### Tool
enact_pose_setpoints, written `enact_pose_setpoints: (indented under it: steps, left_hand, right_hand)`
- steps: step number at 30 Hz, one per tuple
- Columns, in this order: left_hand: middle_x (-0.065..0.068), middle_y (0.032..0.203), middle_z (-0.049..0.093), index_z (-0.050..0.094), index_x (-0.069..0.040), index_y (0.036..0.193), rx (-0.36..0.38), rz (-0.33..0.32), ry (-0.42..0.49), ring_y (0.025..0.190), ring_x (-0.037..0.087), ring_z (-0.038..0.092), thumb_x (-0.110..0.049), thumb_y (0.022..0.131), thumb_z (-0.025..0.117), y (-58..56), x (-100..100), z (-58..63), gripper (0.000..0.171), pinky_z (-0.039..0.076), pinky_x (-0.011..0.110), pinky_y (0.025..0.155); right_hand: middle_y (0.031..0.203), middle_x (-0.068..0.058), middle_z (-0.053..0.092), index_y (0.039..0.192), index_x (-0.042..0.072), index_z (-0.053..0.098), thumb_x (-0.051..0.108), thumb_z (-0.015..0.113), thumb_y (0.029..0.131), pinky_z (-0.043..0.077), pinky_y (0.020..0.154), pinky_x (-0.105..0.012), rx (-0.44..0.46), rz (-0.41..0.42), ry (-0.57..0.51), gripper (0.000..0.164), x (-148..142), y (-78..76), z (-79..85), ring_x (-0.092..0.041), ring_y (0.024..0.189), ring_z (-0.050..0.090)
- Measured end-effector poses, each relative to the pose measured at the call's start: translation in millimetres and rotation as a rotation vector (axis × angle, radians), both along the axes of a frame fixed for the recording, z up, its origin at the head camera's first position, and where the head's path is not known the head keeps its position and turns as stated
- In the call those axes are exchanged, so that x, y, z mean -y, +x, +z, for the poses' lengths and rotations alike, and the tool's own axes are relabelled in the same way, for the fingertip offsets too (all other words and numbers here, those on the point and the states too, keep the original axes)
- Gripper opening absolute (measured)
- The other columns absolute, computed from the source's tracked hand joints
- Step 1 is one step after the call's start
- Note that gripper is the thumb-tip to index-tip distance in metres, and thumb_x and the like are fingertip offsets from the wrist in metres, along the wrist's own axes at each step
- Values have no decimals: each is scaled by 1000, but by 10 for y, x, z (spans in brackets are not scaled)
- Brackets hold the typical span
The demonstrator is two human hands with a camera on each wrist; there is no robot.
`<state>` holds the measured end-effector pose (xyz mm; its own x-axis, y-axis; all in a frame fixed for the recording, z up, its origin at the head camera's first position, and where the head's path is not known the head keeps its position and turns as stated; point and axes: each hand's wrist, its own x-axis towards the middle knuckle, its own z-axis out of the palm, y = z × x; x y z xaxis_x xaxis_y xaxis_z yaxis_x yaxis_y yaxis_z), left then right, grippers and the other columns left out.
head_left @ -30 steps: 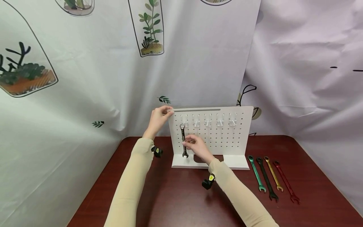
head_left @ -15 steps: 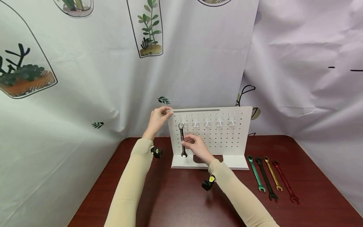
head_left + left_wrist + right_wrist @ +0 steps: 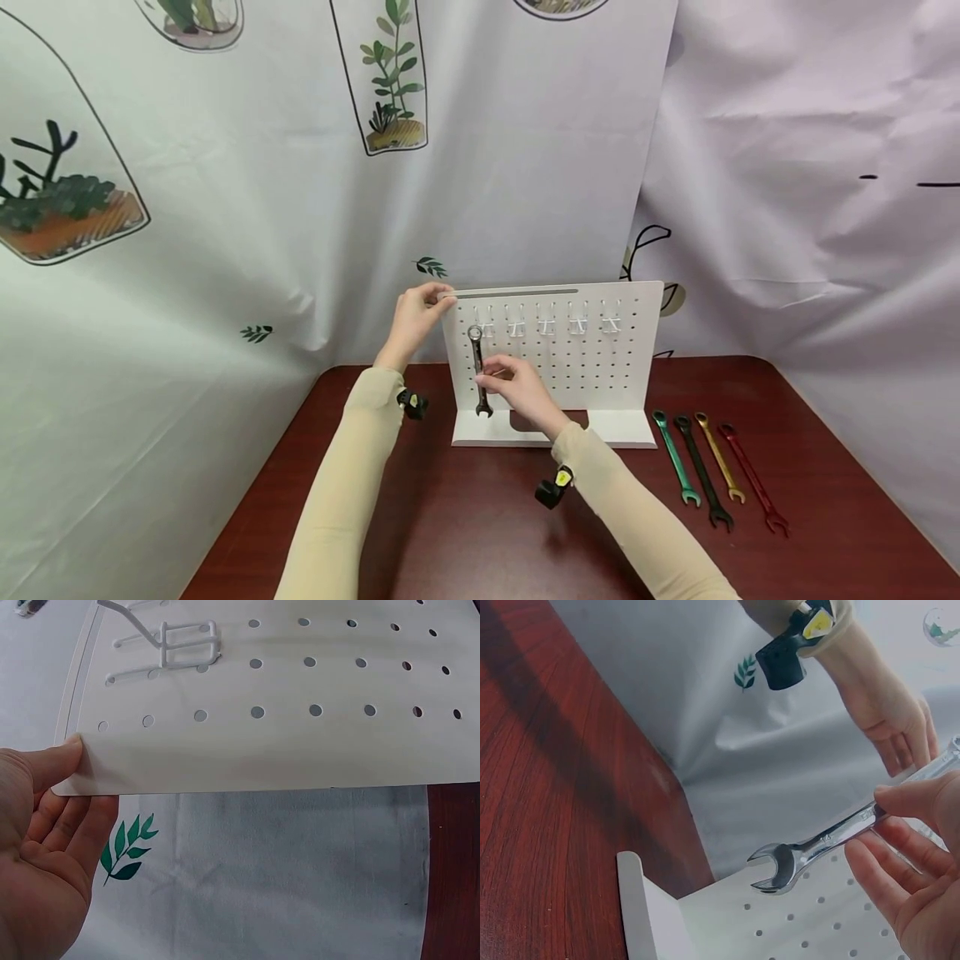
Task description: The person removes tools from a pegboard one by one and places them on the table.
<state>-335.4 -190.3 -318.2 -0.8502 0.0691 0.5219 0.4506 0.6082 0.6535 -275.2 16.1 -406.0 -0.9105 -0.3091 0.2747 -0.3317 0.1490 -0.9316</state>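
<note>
My left hand pinches the upper left corner of a white pegboard, thumb in front and fingers behind, as the left wrist view shows. Between the thumb and fingers of my right hand is a silver combination wrench. It stands nearly upright before the board's left side, ring end up and open end down. The ring lies just below and left of the leftmost wire hook, which carries nothing. In the right wrist view, the open jaw end of the wrench sticks out past my fingertips.
More white hooks run in a row to the right. On the dark red table, right of the board, lie a green wrench, a black wrench, a gold wrench and a red wrench. A printed curtain hangs behind.
The wrench's ring end has shifted slightly left against the board. My left hand keeps its hold on the corner, and the whole head view has drifted a little.
</note>
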Motion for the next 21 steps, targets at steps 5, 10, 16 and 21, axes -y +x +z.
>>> enact_pose_setpoints:
  steps: [5, 10, 16, 21]
  left_hand:
    - [12, 99, 72, 73, -5, 114, 8, 7, 0, 90, 25, 65, -22, 98, 70, 8, 0, 5, 24, 52, 41, 75]
    - [12, 98, 72, 73, -5, 114, 27, 7, 14, 91, 25, 66, -22, 97, 71, 5, 3, 8, 24, 53, 41, 76]
    - [12, 99, 72, 73, -5, 115, 24, 4, 11, 93, 26, 66, -22, 97, 71, 4, 11, 13, 25, 53, 42, 77]
    - [13, 98, 72, 73, -4, 115, 19, 9, -4, 93, 27, 66, -22, 97, 71, 7, 5, 7, 25, 54, 41, 77]
  right_hand:
    - [102, -10, 70, 118, 0, 69, 13, 74, 93, 57, 82, -39, -13, -1, 1, 28, -35, 41, 53, -22, 86, 71]
    - [104, -15, 70, 118, -4, 67, 12, 74, 93, 56, 83, -35, -16, -10, -14, 31, -86, 118, 154, -30, 89, 71]
    - [105, -13, 70, 120, -3, 67, 13, 74, 93, 56, 84, -36, -25, -18, -25, 32, -189, 134, 214, -25, 90, 70]
    - [106, -10, 70, 121, 0, 68, 17, 75, 92, 56, 84, -36, -15, -50, -34, 35, -282, 111, 219, -22, 90, 71]
